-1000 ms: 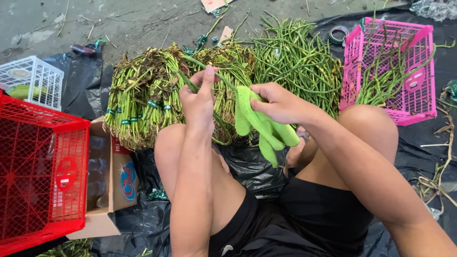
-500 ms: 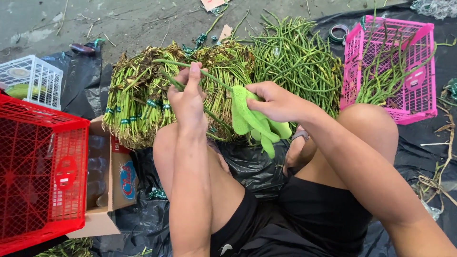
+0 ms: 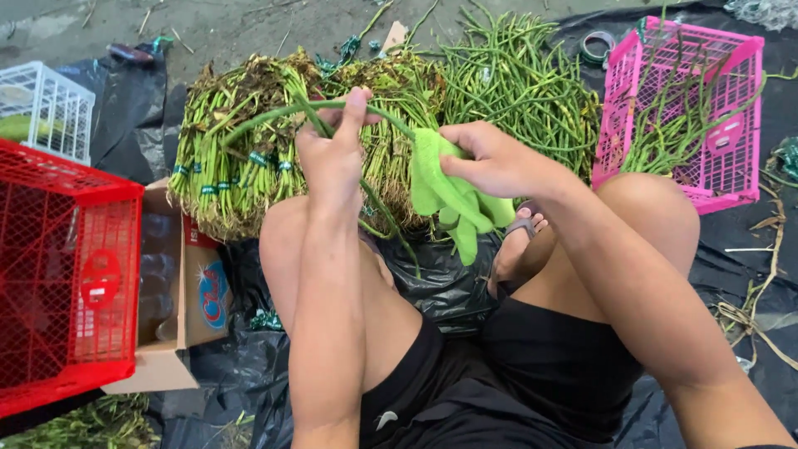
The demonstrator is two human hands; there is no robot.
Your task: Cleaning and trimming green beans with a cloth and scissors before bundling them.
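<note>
My left hand is closed around a few long green beans that arc up and to the left, held over my raised left knee. My right hand grips a bright green glove, which hangs limp between my knees. The same beans run from my left hand toward the glove. Beyond both hands lie tied bundles of long beans with green bands, and a loose heap of long beans further right.
A red crate stands at the left beside an open cardboard box. A white basket is at the far left. A pink crate with some beans stands at the right. Black plastic sheeting covers the ground.
My left hand has lifted and pulled the beans up and away from my body. My right hand with the glove has stayed nearly in place.
</note>
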